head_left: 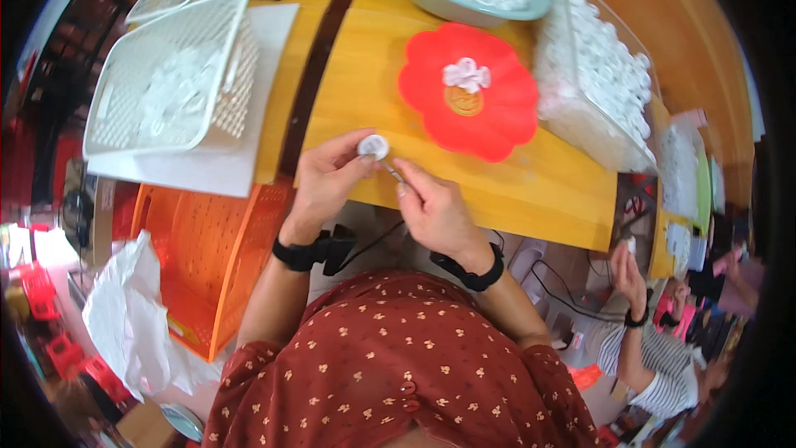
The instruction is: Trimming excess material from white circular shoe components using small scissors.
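Observation:
Over the near edge of the yellow table [356, 91], my left hand [325, 184] pinches a small round white piece [374, 145] between thumb and fingertips. My right hand [441, 214] is closed on a thin metal tool [390, 170], perhaps tweezers. Its tip meets the lower edge of the round piece; exactly what it touches there is too small to tell. Farther off and to the right lies a red flower-shaped tray [497, 120]. A little cluster of pale pinkish-white parts [467, 75] rests on it.
White perforated basket [228, 75] with pale parts stands left. A pale-green basin [439, 2] of white rings and a clear bin [580, 129] of white pieces stand at the far right. An orange crate [240, 274] is below left. A co-worker's hand [628, 278] shows at right.

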A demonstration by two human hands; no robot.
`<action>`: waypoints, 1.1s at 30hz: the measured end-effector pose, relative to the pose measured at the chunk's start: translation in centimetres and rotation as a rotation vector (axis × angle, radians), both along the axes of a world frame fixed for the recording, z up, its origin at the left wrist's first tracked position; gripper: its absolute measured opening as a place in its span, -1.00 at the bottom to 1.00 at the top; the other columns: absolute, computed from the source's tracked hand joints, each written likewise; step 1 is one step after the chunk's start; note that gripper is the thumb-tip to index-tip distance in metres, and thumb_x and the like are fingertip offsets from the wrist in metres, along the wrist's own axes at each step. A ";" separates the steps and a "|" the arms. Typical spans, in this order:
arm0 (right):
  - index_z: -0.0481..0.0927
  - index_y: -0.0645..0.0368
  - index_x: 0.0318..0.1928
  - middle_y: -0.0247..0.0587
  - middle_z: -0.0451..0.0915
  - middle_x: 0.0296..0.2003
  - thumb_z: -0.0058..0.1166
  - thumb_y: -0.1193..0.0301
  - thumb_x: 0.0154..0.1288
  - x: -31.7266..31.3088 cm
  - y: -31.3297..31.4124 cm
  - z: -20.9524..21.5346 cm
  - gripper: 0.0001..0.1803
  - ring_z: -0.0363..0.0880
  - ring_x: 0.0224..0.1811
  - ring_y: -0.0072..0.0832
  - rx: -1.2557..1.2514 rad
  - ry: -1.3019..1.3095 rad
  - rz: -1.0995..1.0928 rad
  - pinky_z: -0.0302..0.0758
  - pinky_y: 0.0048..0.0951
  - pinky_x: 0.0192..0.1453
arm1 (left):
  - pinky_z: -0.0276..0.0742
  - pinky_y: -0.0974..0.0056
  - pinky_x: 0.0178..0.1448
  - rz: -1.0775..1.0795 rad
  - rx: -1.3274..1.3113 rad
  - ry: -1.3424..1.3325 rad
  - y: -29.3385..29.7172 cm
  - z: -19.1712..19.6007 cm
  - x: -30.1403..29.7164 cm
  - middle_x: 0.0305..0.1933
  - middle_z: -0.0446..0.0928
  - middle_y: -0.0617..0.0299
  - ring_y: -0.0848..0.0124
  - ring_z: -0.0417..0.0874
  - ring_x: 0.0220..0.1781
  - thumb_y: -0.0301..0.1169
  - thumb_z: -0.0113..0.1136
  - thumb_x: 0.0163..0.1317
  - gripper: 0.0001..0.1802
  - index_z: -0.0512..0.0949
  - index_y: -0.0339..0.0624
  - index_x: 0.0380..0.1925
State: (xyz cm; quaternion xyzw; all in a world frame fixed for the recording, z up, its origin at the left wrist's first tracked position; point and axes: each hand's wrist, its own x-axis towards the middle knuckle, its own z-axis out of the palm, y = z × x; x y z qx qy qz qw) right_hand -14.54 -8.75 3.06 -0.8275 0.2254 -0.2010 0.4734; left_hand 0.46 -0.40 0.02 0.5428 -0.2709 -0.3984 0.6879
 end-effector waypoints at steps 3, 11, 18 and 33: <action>0.45 0.33 -0.08 0.10 0.52 -0.43 -0.02 0.48 0.15 -0.9 -0.4 -0.6 -0.69 0.52 -0.41 -0.03 -0.038 0.021 0.032 0.45 -0.19 -0.36 | 0.51 0.43 -0.16 0.035 0.106 -0.144 -0.3 0.4 -0.3 -0.17 0.58 0.17 0.49 0.59 -0.22 -0.61 0.10 0.12 -0.61 0.45 -0.39 0.01; 0.48 0.31 -0.22 0.02 0.51 -0.46 0.00 0.49 0.17 -6.3 0.2 -0.1 -0.82 0.50 -0.45 -0.08 -0.114 -0.059 -0.121 0.42 -0.23 -0.38 | 0.43 0.51 -0.26 0.037 0.177 -0.371 -3.3 1.7 -1.3 -0.22 0.57 0.20 0.58 0.54 -0.26 -0.64 0.08 0.14 -0.60 0.42 -0.41 0.04; 0.48 0.31 -0.26 0.02 0.48 -0.50 0.00 0.51 0.14 -11.4 -0.6 0.3 -0.85 0.50 -0.47 -0.10 -0.235 -0.128 -0.376 0.41 -0.26 -0.40 | 0.39 0.51 -0.24 0.125 0.136 -0.531 -4.4 -0.2 -1.7 -0.26 0.49 0.22 0.61 0.46 -0.35 -0.66 0.08 0.11 -0.50 0.34 -0.37 0.12; 0.48 0.34 -0.24 0.04 0.51 -0.51 0.05 0.42 0.08 -13.1 -10.1 -0.2 -0.74 0.50 -0.44 -0.05 -0.290 0.223 -0.710 0.42 -0.14 -0.31 | 0.43 0.46 -0.10 0.152 0.001 -0.469 -2.8 -2.3 -1.7 0.03 0.41 0.14 0.53 0.48 -0.18 -0.68 0.07 0.11 -0.63 0.43 -0.41 -0.02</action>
